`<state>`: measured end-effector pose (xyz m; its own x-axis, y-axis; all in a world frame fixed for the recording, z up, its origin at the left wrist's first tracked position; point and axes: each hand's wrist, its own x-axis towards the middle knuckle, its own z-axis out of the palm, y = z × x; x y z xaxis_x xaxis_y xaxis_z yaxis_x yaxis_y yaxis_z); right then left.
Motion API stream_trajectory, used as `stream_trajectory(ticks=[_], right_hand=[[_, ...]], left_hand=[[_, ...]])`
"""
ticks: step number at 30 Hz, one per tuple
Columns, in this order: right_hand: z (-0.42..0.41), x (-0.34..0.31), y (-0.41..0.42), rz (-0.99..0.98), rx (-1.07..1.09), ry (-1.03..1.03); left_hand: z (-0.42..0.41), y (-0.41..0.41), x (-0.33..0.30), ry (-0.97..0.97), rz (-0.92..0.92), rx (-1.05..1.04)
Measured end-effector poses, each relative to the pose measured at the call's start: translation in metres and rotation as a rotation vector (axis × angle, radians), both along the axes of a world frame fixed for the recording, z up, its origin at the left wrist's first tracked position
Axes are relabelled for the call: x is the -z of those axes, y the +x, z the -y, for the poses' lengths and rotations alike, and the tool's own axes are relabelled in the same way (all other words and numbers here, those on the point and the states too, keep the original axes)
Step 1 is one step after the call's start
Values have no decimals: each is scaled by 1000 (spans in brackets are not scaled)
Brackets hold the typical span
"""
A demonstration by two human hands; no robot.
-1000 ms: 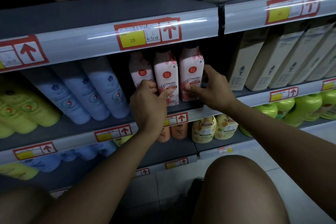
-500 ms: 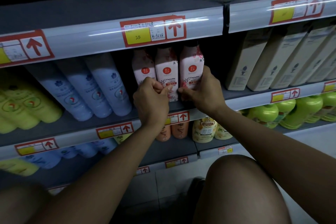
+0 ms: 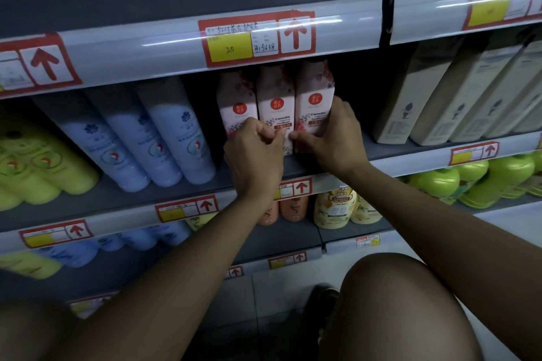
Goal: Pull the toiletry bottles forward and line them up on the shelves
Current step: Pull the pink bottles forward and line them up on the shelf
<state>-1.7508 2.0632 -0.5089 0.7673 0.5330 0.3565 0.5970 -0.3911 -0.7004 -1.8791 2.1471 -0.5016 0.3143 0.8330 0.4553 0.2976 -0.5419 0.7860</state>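
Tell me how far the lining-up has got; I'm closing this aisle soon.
Done-looking: the blue bottles and beige cartons stand in even rows. In hand: left hand and right hand press on the three pink Camellia conditioner bottles. Left: the bottles on the lower shelf sit well back.

We cannot see the lower labels of the three pink floral plastic bottles [image 3: 275, 108]; the left hand [image 3: 253, 155] and right hand [image 3: 334, 138] cover them. The upper shelf's price strip [image 3: 146, 50] hides their caps. The yellow-green bottles [image 3: 35, 167] at the shelf's left end are blurred and cut off.
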Motion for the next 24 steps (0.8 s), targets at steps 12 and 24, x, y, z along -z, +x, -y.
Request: stream_trajectory(ticks=[12, 24], right_hand=[[6, -1, -5, -38, -42, 61], [23, -12, -16, -80, 18, -87]], left_hand=[[6, -13, -1, -18, -29, 66], [14, -55, -7, -32, -286, 220]])
